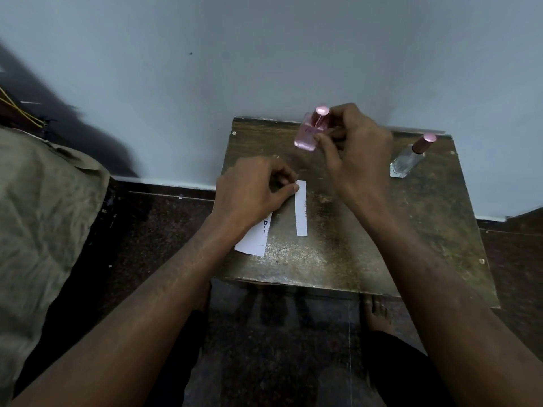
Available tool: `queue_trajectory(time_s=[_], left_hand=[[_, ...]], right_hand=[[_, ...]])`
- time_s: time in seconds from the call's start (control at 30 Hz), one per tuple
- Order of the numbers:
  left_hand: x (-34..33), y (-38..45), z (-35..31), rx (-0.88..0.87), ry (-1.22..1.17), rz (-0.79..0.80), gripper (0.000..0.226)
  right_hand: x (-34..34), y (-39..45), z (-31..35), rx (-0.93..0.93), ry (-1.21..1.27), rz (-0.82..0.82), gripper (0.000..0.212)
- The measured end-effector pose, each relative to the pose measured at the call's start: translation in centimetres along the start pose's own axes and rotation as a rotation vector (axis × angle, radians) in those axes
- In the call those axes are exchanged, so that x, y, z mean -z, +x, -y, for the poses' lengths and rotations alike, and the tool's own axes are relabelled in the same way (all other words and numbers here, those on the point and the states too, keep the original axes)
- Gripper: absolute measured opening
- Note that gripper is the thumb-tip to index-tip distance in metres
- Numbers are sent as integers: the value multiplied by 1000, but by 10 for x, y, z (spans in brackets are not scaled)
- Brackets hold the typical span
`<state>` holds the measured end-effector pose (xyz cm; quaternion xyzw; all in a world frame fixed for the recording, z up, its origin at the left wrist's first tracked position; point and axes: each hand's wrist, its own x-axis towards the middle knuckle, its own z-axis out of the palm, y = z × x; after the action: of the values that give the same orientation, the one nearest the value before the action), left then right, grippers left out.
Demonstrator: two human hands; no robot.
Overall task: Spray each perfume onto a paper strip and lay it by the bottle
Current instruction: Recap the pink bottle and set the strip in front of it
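Note:
My right hand (352, 142) grips a pink perfume bottle (307, 136) with a pink cap, lifted above the back of the small worn table (411, 230). My left hand (252, 192) pinches the top end of a white paper strip (301, 210) that lies on the table just below the bottle. More white paper strips (254, 239) lie under my left wrist. A clear perfume bottle (407, 160) with a pink cap stands at the table's back right.
The table stands against a pale wall (264, 54). A cushion in grey-green cloth (38, 215) lies to the left on the dark floor. My bare foot (377, 312) shows under the table's front edge.

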<state>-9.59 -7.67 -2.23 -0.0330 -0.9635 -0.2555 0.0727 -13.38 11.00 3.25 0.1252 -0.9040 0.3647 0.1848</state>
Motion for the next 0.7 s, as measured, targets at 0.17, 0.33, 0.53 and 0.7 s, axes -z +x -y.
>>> queue_trajectory(time_s=[0.17, 0.33, 0.53, 0.7], left_hand=[[-7, 0, -3, -66, 99, -23, 21], [-9, 5, -4, -56, 122, -77, 17], [-9, 16, -8, -19, 122, -99, 16], [-11, 24, -4, -18, 125, -115, 16]], right_hand=[[13, 5, 3, -1, 83, -84, 26], [14, 2, 0, -14, 86, -67, 26], [10, 3, -4, -49, 98, -71, 24], [8, -1, -5, -35, 98, -43, 24]])
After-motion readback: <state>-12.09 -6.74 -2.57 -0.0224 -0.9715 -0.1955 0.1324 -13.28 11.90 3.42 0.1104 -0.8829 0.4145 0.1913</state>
